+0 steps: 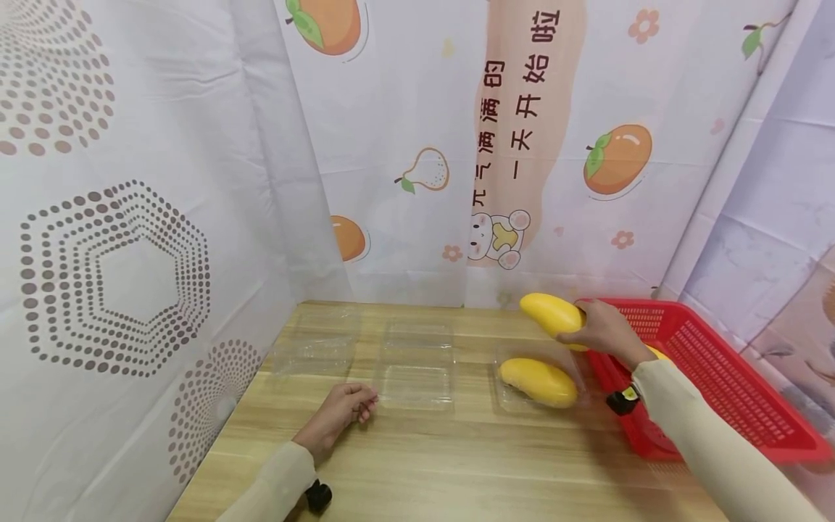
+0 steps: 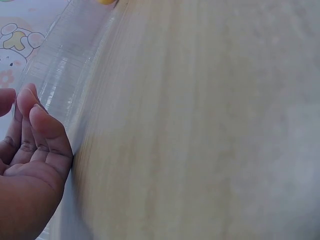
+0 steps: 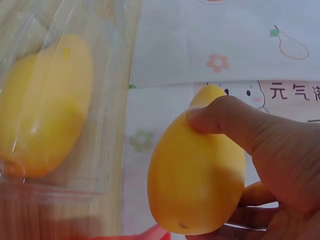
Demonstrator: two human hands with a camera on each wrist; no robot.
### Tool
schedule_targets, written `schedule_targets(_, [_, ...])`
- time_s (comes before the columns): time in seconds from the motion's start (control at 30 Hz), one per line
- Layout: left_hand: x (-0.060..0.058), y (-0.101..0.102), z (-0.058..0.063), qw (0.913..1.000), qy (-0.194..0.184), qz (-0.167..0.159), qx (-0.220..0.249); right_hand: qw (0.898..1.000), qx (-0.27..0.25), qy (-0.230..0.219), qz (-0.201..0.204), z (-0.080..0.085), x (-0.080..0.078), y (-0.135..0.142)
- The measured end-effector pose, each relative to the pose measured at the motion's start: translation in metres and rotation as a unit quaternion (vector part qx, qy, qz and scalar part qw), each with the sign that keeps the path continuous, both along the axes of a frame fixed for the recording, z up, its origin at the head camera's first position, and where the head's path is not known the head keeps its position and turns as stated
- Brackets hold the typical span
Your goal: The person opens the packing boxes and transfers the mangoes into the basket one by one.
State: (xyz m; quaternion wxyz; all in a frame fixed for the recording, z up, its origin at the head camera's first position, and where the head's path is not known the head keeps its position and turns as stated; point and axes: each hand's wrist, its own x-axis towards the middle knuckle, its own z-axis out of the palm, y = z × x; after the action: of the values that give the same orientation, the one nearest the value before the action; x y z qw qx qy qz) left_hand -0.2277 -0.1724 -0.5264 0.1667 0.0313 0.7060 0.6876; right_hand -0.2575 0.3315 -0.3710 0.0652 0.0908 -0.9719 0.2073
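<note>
Holding yellow mango [image 1: 549,313] aloft: right hand [image 1: 608,332] | loosely curled: left hand [image 1: 341,412]

I see a pale wood-grained desk [image 1: 417,464] below, with a white back cloth [image 1: 404,94] rising behind its far edge. On that cloth I make out orange fruits [image 1: 617,161], an outlined pear [image 1: 428,170], pink flowers [image 1: 644,27], dark lettering [image 1: 522,139] running sideways over a peach band [image 1: 567,65], and a cartoon animal [image 1: 481,235]. To my left, another cloth [image 1: 176,138] carries brown dotted hexagons [image 1: 48,283]; to my right hangs a pale, creased cloth [image 1: 792,210].
</note>
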Motion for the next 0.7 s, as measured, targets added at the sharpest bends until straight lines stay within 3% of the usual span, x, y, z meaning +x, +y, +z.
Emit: schedule_targets(0.7, [-0.001, -0.002, -0.003, 0.9998, 0.016, -0.014, 0.005, 0.999, -0.006, -0.024, -0.022, 0.0, 0.005, 0.028])
